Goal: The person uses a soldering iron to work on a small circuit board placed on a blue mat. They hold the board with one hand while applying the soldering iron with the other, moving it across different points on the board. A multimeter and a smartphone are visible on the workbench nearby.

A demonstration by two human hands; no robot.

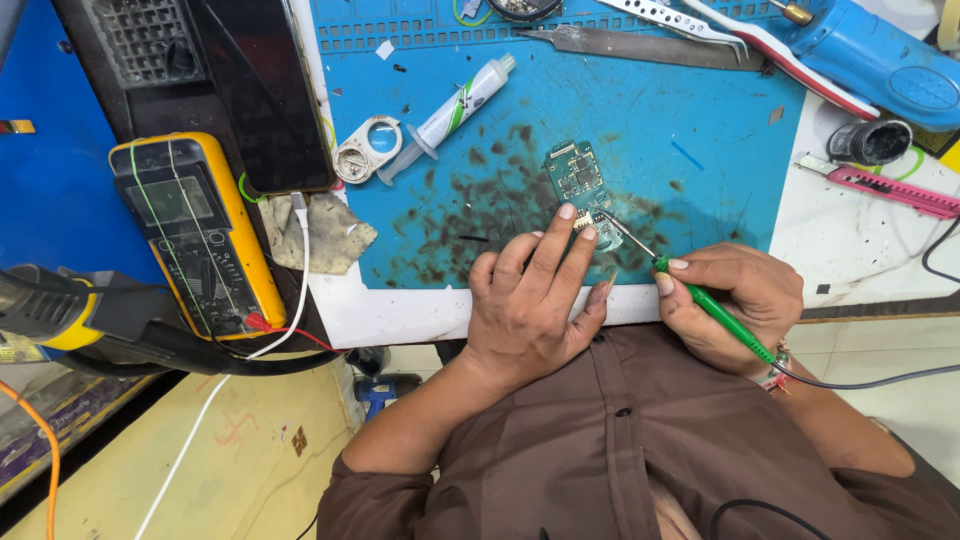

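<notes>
Pinched pen-fashion in the right hand (735,300), a green soldering iron (712,305) slants up-left, its metal tip touching the lower end of a small green circuit board (578,180). Its cable runs off to the right from the wrist. The left hand (530,300) grasps nothing: its fingers are spread, and the index and middle fingertips (567,212) press down on the board's lower end, just beside the tip. The board lies on a blue mat (700,170), near the mat's front edge and about midway along it, among dark smudges.

On the mat's left part lie a syringe (450,115) and, beside it, a small silver frame (368,150). Along the back edge lie tweezers (680,18) and a flat metal blade (640,45). At the back right corner rests a blue tool (870,60).

Off the mat's left edge stand a yellow multimeter (195,230) and a dark phone (262,95), with a crumpled cloth (320,235) beside them. On the white table (860,250) to the right lie a pink cutter (890,188) and a small dark pot (870,142).
</notes>
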